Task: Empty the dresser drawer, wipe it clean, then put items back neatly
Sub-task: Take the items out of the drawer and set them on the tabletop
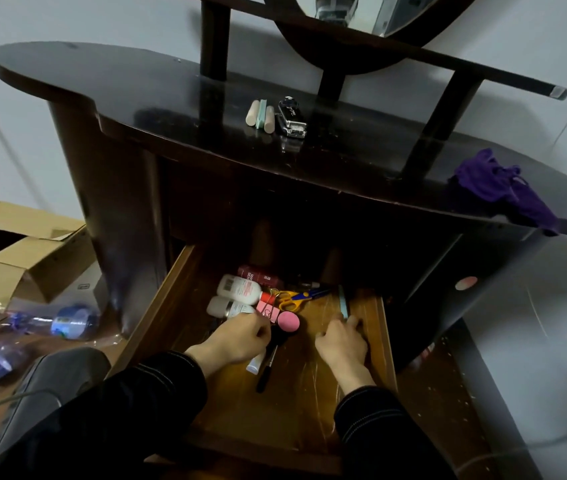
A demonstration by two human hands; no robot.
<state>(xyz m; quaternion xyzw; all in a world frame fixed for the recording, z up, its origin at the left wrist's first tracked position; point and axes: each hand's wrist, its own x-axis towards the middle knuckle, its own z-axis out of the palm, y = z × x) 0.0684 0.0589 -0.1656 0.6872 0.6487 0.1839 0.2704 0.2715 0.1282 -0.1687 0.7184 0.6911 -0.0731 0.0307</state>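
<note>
Drawer pulled out, near centre, still cluttered. Left hand curled at pink clip, right hand curled by teal file; grip on either unclear. Risk: bottles knocked, rolling into dark far end.

Pale wall, brown floor, cardboard box

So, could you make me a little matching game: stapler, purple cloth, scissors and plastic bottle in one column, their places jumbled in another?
Things:
1. stapler
2. purple cloth
3. scissors
4. plastic bottle

Places:
A. in the open drawer
B. on the floor, at the left
C. middle of the dresser top
D. right end of the dresser top

Pairs: 1-C, 2-D, 3-A, 4-B.
</note>
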